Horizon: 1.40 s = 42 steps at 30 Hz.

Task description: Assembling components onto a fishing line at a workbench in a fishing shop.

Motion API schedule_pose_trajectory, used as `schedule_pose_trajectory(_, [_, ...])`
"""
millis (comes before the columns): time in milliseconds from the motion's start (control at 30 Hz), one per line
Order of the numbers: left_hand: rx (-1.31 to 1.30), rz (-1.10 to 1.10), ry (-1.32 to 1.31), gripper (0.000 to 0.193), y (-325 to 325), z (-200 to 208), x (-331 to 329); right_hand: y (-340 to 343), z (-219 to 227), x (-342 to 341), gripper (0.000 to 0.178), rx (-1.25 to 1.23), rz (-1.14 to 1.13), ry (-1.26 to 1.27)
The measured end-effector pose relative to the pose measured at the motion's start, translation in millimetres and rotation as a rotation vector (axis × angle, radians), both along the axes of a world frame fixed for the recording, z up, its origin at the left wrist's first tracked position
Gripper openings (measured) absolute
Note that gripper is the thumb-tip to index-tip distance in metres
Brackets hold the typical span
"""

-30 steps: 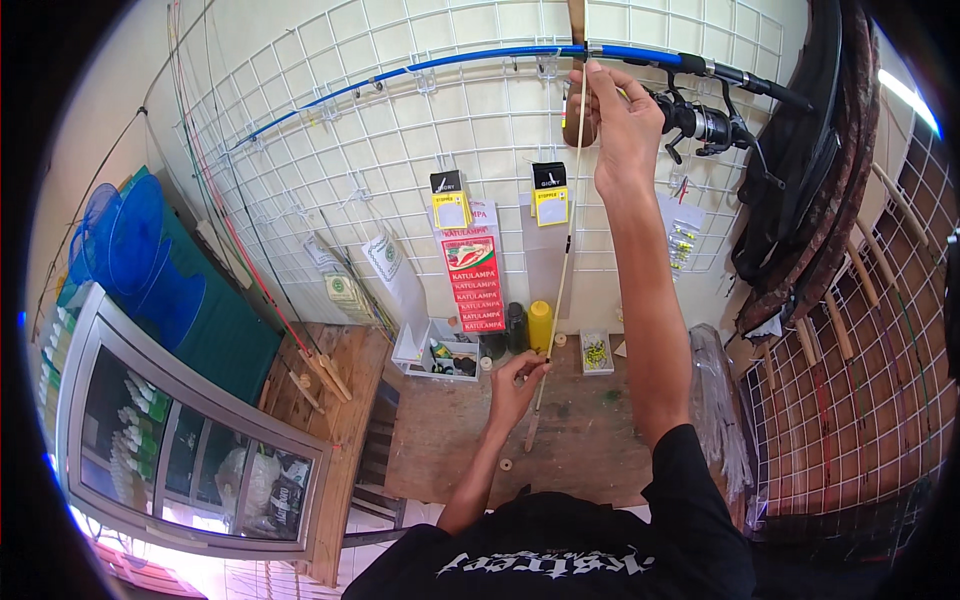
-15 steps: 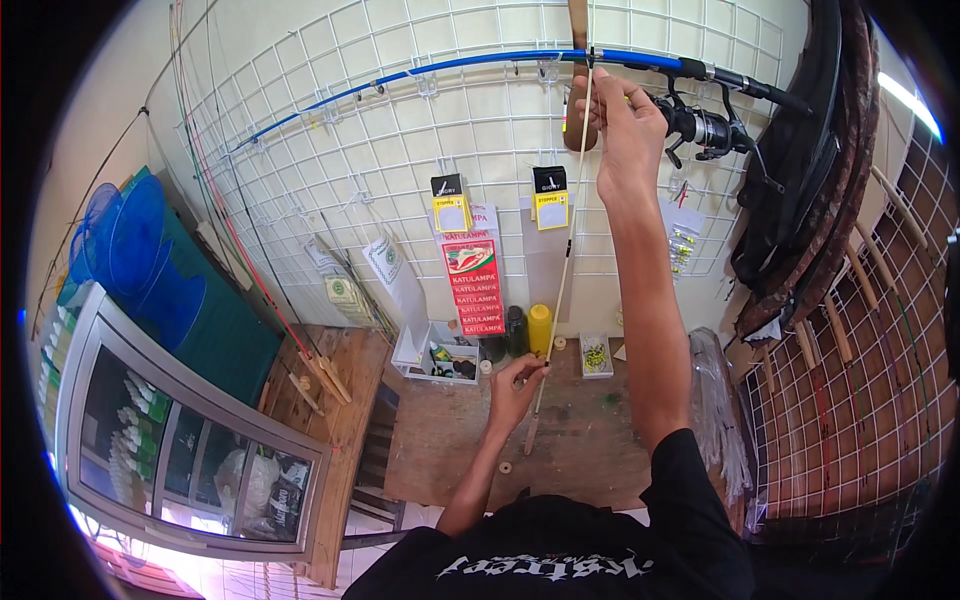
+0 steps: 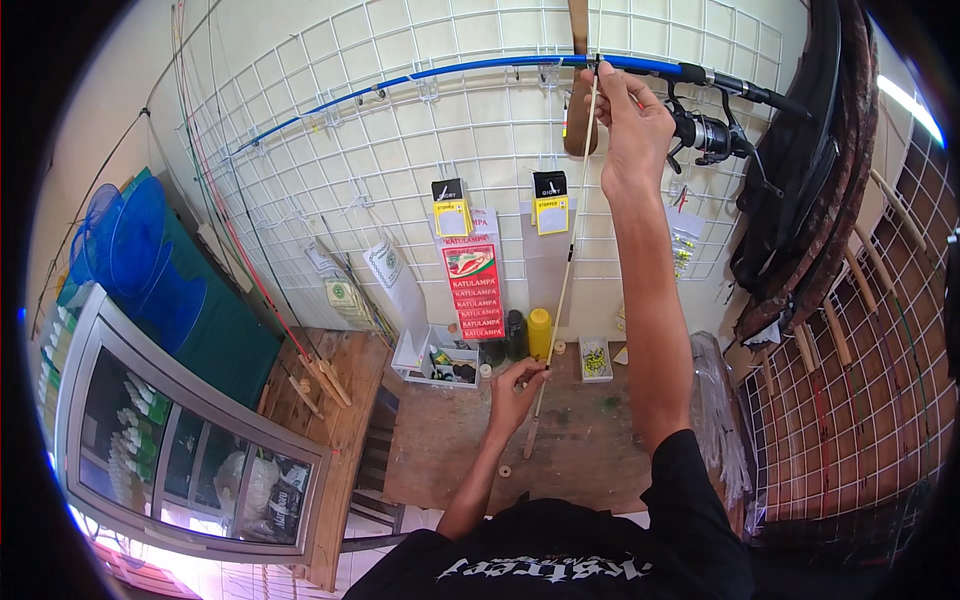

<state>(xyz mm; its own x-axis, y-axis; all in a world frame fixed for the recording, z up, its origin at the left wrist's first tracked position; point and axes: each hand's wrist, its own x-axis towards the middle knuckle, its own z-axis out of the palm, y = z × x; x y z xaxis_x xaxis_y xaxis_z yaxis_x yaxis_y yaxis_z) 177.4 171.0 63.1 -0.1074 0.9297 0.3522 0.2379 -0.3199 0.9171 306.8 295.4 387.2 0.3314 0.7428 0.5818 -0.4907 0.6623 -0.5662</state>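
A slim, cream-coloured fishing rod (image 3: 572, 236) with dark bands stands at a slight tilt in front of me, its lower wooden end (image 3: 531, 440) over the table. High up, my right hand (image 3: 638, 125) pinches the rod at a dark band with thumb and fingertips, the arm stretched out. Lower down, my left hand (image 3: 514, 398) is closed with its fingertips on the rod at another small dark band. Behind my right hand, a blue fishing rod (image 3: 450, 68) with a black reel (image 3: 708, 134) lies across the white wall grid.
The wooden table (image 3: 440, 430) bears a white organizer box (image 3: 436, 362), a yellow bottle (image 3: 540, 330), a dark bottle (image 3: 516, 335) and a small white box (image 3: 596, 362). Packets (image 3: 472, 290) hang from the grid. A glass cabinet (image 3: 190, 440) stands left; black rod bags (image 3: 790, 180) hang right.
My right hand has shifted slightly down and right along the rod's upper part. My left hand keeps its place on the rod. The whole view has moved a little.
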Motion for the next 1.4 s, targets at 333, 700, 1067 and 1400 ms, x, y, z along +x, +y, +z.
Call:
schedule_pose_trajectory(333, [-0.012,0.017,0.024,0.014,0.0,-1.8,0.9,3.0,-1.1,-2.4,0.013,0.057,-0.015,0.114])
schedule_pose_trajectory(700, [-0.022,0.002,0.043,0.011,-3.0,3.3,1.7,10.4,-0.2,4.8,0.016,0.150,-0.192,-0.032])
schedule_pose_trajectory(1067, [-0.031,-0.006,0.063,0.015,-4.6,9.2,-0.5,6.3,5.5,19.7,0.019,0.212,-0.147,-0.205])
schedule_pose_trajectory(1400, [0.177,-0.246,0.009,0.044,29.4,177.1,-56.3,4.4,8.3,13.9,0.017,0.242,-0.243,-0.262])
